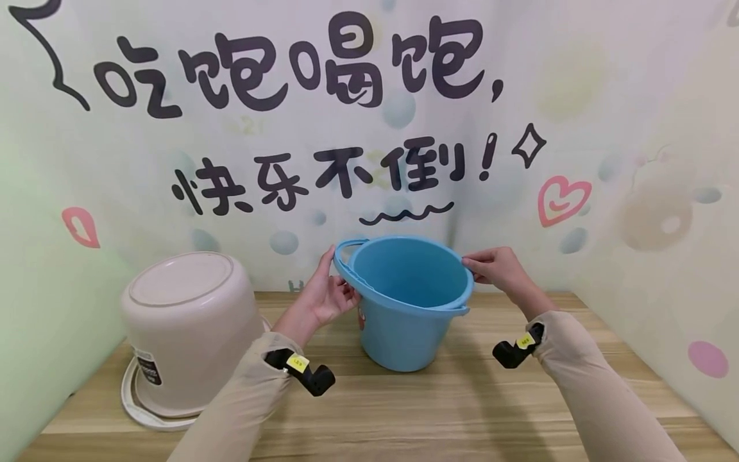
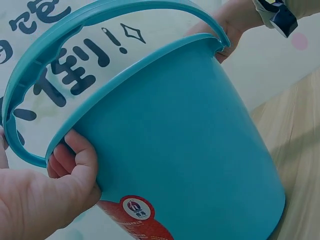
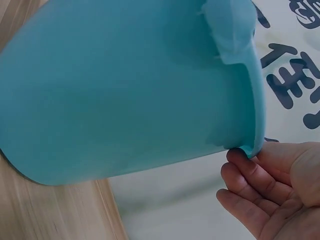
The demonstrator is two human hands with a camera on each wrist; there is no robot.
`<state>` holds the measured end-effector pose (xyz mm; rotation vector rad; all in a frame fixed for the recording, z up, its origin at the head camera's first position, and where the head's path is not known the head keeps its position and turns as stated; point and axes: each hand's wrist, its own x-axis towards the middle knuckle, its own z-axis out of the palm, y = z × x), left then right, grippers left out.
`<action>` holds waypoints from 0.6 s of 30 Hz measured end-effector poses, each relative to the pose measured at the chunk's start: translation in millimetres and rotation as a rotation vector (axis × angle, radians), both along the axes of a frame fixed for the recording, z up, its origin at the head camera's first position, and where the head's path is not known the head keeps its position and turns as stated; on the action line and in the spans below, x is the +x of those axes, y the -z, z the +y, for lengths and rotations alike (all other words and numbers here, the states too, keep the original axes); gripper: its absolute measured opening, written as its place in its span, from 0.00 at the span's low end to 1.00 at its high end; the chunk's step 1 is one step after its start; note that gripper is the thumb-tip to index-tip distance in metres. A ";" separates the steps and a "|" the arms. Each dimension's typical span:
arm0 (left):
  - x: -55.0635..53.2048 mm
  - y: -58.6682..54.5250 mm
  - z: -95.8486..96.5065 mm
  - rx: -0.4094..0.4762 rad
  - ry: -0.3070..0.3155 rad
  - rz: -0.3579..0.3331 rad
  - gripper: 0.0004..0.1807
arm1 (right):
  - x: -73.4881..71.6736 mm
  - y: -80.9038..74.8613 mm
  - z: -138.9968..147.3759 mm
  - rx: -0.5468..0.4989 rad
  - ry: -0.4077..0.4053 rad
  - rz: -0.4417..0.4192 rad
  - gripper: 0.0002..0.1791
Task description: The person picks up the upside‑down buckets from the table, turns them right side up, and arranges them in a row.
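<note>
A blue plastic bucket (image 1: 404,340) stands upright on the wooden table, its open mouth facing up. Its handle (image 2: 145,6) is folded down around the left and front of the rim. My left hand (image 1: 324,296) grips the bucket's left side, fingers curled under the rim and thumb up by the handle. Across from it, my right hand (image 1: 499,269) pinches the rim between thumb and fingertips, as the right wrist view shows up close. A red label (image 2: 135,217) marks the bucket's wall just below my left fingers.
To the left, a large beige bucket (image 1: 196,327) sits upside down on the table, close to my left forearm, with its pale handle (image 1: 152,420) around its base. A printed wall sheet (image 1: 323,128) hangs behind the table (image 1: 369,423), and side walls border it left and right.
</note>
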<state>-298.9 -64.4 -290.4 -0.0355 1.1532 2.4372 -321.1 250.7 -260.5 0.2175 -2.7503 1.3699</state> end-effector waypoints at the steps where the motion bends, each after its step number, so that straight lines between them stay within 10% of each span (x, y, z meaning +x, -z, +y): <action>1: -0.5 0.2 0.0 0.007 -0.003 -0.007 0.41 | -0.7 0.5 -0.2 -0.001 0.003 0.001 0.21; 18: -5.1 10.5 -4.8 0.087 -0.029 -0.018 0.36 | -5.8 3.2 -1.8 -0.009 0.022 0.003 0.21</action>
